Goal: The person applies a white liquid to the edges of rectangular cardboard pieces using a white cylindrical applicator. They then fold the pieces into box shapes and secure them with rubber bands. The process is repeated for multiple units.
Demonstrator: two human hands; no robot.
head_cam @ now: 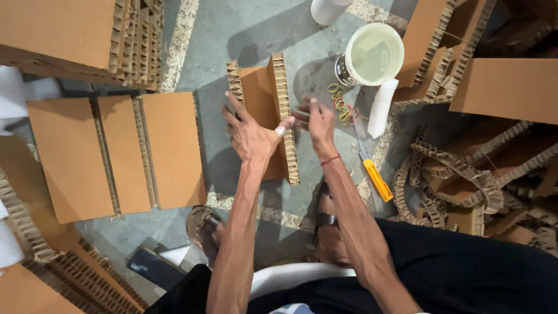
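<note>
Both hands meet at a folded honeycomb cardboard piece (264,102) standing on the concrete floor (261,35): I see my left hand (250,134) spread flat against its smooth brown face, my right hand (318,119) pinching its ribbed edge, near coloured rubber bands (340,104).

Your left hand (251,135) rests on folded honeycomb board (264,110) standing on floor (256,35); your right hand (318,118) touches its right wall. Rubber bands (341,103) just right of that hand, bucket (369,55) behind them, utility knife (376,177) nearer you. Flat board panel (116,152) lies left; scrap pile (465,180) right.
</note>
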